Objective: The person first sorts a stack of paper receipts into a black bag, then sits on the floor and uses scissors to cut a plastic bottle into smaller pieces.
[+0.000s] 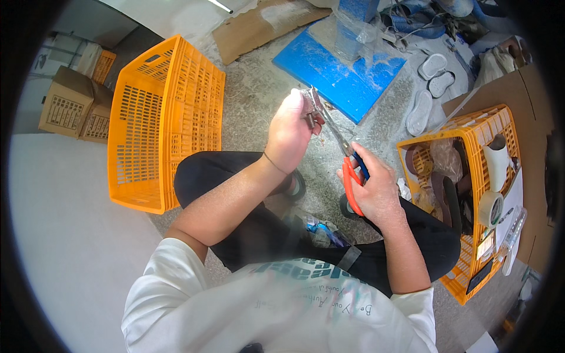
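Scissors point(347, 154) meeting a small metal piece point(312, 106)
Left hand point(289, 132) pinches the piece shut — right hand point(374, 187) grips the orange scissor handles, blades at the piece, between two orange crates point(159, 117).

L hand point(289, 134) holds metal part point(312, 105), R hand point(376, 191) scissors point(347, 154)
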`<state>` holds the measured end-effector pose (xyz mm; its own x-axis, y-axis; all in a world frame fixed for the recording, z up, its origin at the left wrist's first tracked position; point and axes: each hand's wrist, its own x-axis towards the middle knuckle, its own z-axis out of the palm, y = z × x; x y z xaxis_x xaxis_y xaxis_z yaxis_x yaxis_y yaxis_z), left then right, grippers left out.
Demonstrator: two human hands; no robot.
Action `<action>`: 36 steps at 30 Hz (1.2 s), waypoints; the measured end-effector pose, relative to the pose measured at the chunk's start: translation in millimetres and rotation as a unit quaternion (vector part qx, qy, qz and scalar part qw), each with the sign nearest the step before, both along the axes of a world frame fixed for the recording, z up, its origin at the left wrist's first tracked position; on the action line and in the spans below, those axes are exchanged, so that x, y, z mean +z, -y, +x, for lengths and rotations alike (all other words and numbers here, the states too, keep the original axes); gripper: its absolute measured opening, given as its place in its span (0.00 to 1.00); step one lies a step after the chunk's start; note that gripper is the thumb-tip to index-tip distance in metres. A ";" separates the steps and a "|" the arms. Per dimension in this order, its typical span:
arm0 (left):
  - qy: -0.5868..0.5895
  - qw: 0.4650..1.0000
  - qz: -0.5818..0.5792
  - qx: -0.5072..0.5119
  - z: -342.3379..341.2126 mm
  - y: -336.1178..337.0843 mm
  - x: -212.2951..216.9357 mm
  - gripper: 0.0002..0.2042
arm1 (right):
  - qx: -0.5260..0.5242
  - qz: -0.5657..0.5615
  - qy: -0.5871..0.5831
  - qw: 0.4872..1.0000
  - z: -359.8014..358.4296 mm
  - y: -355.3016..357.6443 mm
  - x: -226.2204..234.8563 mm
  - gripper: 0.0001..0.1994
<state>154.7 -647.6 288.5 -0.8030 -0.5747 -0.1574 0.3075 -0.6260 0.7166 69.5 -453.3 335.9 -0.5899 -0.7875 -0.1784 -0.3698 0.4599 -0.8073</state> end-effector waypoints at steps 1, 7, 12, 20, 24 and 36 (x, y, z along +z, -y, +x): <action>0.003 1.000 -0.003 0.007 0.1 -1.0 -0.4 0.19 | 0.004 -0.003 -0.017 1.000 0.8 0.1 -1.7 0.27; -0.012 0.999 -0.035 0.025 1.8 -6.5 -0.3 0.16 | 0.056 0.029 -0.104 0.993 -0.3 -0.7 -9.7 0.27; 0.003 0.999 -0.046 0.030 1.4 -9.5 1.3 0.14 | 0.081 0.078 -0.134 0.984 3.3 -2.6 -12.3 0.28; 0.039 0.996 -0.043 0.061 -1.3 -12.0 1.4 0.15 | 0.080 0.043 -0.078 0.993 3.5 -3.4 -19.1 0.26; 0.031 0.993 -0.101 0.042 -0.9 -7.9 1.7 0.17 | 0.049 -0.016 -0.075 0.996 5.3 -0.8 -15.8 0.28; 0.028 0.994 -0.084 0.067 -0.3 -12.5 6.5 0.22 | 0.028 -0.018 -0.049 0.998 9.4 7.7 -8.6 0.32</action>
<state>154.3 -635.1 294.9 -0.7095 -0.6985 -0.0933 0.3369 -0.4525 0.8257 78.9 -460.9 327.3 -0.5581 -0.8246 -0.0920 -0.4723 0.4069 -0.7819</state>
